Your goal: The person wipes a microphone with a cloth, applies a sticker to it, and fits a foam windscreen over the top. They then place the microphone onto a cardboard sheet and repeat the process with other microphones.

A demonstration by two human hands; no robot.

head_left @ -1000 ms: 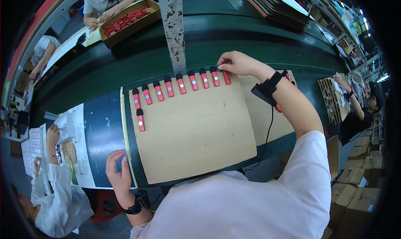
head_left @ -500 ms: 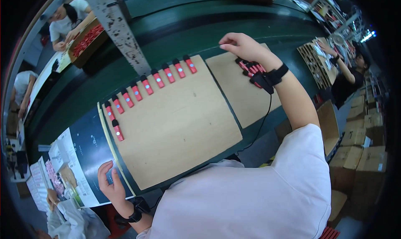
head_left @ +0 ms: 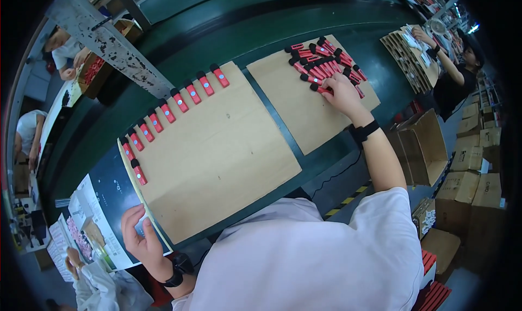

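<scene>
Green conveyor bench [head_left: 228,33], spanning the view from lower left to upper right. Large tan cardboard sheet [head_left: 217,159] at centre, near the bench's near edge; along its far and left edges, a row of small red sticks with black caps [head_left: 179,101], evenly spaced, two more turning down the left edge. Smaller cardboard sheet [head_left: 304,107] just to the right, separated by a narrow strip of bench; at its far right corner, a loose heap of red sticks [head_left: 321,63], overlapping in several directions. Open brown cartons [head_left: 418,148] stacked beyond the bench's right end; open tray of red pieces [head_left: 89,74] across the bench at far left. Printed sheets [head_left: 95,232], white with coloured pictures, at the bench's near left corner beside a dark blue card [head_left: 111,188].

Right hand [head_left: 343,93]: fingers curled down onto the near side of the heap, touching the sticks; whether any is pinched, cannot tell. Left hand [head_left: 142,240]: partly open, fingers spread flat over the near left corner of the large sheet and the printed sheets' edge, gripping nothing visibly.
</scene>
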